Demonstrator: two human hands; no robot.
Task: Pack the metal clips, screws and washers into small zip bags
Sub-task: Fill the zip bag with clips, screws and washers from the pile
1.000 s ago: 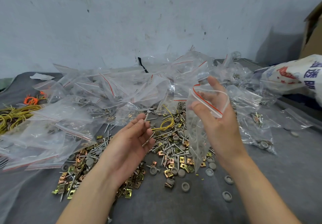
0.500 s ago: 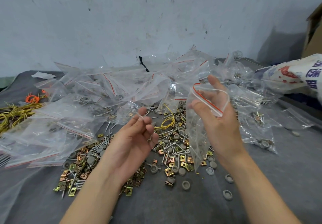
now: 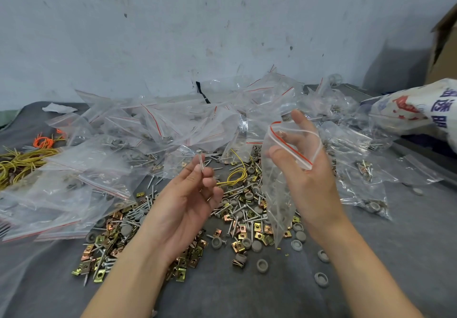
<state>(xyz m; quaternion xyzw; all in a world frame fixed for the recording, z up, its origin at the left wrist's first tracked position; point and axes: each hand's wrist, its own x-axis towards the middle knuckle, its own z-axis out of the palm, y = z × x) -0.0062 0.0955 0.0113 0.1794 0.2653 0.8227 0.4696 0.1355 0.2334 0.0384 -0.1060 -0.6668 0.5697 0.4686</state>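
Left grip (image 3: 183,201) round screw (image 3: 200,160), over grey cloth (image 3: 247,293), stained wall (image 3: 222,33) behind

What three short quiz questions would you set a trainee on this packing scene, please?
1. True or false: the left hand pinches a screw with its head up.
2. What does the right hand hold with the mouth spread open? A: a zip bag; B: a roll of tape; C: a pair of pliers.
3. Fill in: the strip along the zip bag's mouth is ___.
Key: 1 true; 2 A; 3 red.
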